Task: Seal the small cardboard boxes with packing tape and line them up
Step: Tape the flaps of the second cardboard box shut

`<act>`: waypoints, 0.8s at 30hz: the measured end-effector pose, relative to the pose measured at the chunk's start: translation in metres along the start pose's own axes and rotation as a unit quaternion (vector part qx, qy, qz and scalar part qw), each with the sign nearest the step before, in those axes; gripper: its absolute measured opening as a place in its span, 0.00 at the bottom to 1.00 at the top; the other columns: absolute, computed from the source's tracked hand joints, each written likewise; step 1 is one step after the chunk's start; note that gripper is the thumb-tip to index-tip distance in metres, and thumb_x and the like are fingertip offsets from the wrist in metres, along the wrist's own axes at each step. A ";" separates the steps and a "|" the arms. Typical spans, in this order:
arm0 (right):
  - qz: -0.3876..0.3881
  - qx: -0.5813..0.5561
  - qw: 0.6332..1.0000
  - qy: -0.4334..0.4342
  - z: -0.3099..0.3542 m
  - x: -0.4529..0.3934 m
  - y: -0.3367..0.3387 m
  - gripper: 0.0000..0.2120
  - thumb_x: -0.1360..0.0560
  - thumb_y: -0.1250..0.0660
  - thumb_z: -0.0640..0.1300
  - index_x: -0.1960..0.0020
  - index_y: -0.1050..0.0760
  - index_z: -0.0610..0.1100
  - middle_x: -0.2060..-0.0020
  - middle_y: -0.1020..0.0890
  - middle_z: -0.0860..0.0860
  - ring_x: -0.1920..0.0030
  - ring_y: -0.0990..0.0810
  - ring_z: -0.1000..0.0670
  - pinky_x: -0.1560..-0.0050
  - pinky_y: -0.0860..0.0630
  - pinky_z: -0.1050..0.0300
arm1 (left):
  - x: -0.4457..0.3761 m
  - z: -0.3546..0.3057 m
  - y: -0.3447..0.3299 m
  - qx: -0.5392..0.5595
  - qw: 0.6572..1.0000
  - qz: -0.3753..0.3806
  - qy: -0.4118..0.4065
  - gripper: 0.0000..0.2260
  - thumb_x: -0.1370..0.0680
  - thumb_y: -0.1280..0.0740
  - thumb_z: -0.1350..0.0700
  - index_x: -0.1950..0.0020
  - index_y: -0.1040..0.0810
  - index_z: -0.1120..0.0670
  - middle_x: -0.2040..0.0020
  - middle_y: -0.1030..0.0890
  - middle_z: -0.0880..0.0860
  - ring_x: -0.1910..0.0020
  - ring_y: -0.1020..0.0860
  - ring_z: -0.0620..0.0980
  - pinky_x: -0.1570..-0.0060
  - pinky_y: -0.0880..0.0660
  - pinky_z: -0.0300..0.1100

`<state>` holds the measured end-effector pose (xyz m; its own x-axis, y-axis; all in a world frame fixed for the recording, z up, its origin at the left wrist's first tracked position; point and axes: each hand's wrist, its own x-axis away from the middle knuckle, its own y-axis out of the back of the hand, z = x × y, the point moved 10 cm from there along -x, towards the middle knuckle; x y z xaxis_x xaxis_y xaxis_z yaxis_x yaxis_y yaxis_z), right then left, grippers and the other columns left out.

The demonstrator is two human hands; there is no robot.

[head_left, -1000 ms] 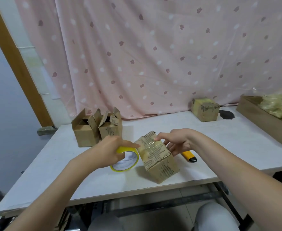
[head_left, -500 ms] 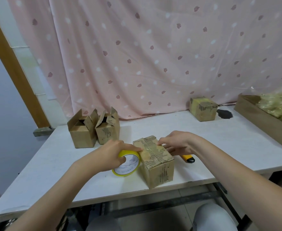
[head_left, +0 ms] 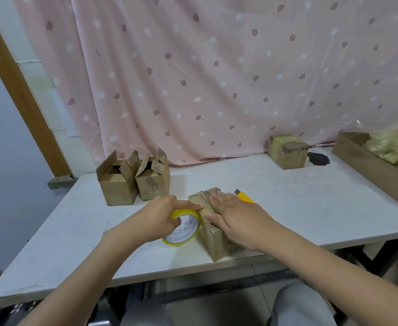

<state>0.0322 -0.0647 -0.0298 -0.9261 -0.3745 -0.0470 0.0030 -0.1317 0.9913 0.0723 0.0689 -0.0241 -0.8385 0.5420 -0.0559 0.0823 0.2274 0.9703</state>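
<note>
A small cardboard box [head_left: 216,241] stands near the front edge of the white table [head_left: 310,208]. My right hand [head_left: 233,215] lies flat on its top, fingers straight, pressing on the tape. My left hand [head_left: 160,217] grips a yellow roll of packing tape [head_left: 184,231] held against the box's left side. Two unsealed boxes [head_left: 118,184] [head_left: 154,180] with flaps up stand at the back left. A taped box [head_left: 288,151] sits at the back right.
A yellow utility knife [head_left: 243,196] lies just behind the box under my hand. A long cardboard tray [head_left: 372,165] of yellowish filling runs along the right edge. A dark spot [head_left: 318,158] marks the table beside the taped box. A pink curtain hangs behind.
The box went from tilted on an edge to flat on the table. My right hand moved from pinching its far top to lying flat across the top. The tape roll stayed at the left side.
</note>
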 end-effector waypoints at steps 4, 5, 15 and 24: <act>0.014 0.031 0.999 -0.020 -0.011 -0.001 -0.003 0.37 0.20 0.65 0.63 0.20 0.52 0.40 0.20 0.51 0.48 0.21 0.55 0.51 0.26 0.62 0.62 | 0.000 -0.003 0.000 -0.005 1.000 -0.001 0.007 0.31 0.22 0.40 0.63 0.32 0.31 0.28 0.53 0.26 0.53 0.52 0.27 0.52 0.50 0.28 0.44; 0.014 0.044 0.999 -0.008 -0.008 -0.003 -0.004 0.41 0.24 0.68 0.64 0.20 0.52 0.39 0.20 0.51 0.47 0.21 0.56 0.51 0.26 0.64 0.61 | 0.001 -0.003 0.000 -0.005 1.000 -0.002 0.007 0.31 0.23 0.40 0.63 0.32 0.31 0.29 0.52 0.25 0.54 0.51 0.27 0.52 0.50 0.28 0.44; 0.016 0.009 0.999 0.033 0.024 -0.004 -0.010 0.42 0.22 0.60 0.68 0.20 0.56 0.39 0.20 0.54 0.45 0.21 0.57 0.50 0.27 0.64 0.60 | 0.002 0.001 -0.003 0.018 0.999 -0.033 0.000 0.29 0.22 0.38 0.61 0.31 0.30 0.30 0.50 0.24 0.52 0.51 0.26 0.51 0.50 0.27 0.45; -0.031 0.054 0.997 0.049 0.022 -0.005 -0.014 0.43 0.28 0.65 0.66 0.19 0.56 0.44 0.20 0.52 0.43 0.20 0.55 0.47 0.27 0.67 0.59 | 0.027 0.020 0.006 0.127 0.988 -0.089 -0.007 0.28 0.26 0.32 0.51 0.32 0.33 0.26 0.38 0.22 0.39 0.40 0.25 0.41 0.41 0.26 0.43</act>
<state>0.0283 -0.0404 -0.0406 -0.8818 -0.4572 -0.1159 -0.0994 -0.0599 0.9932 0.0614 0.1011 -0.0244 -0.8449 0.4855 -0.2246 0.0690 0.5152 0.8543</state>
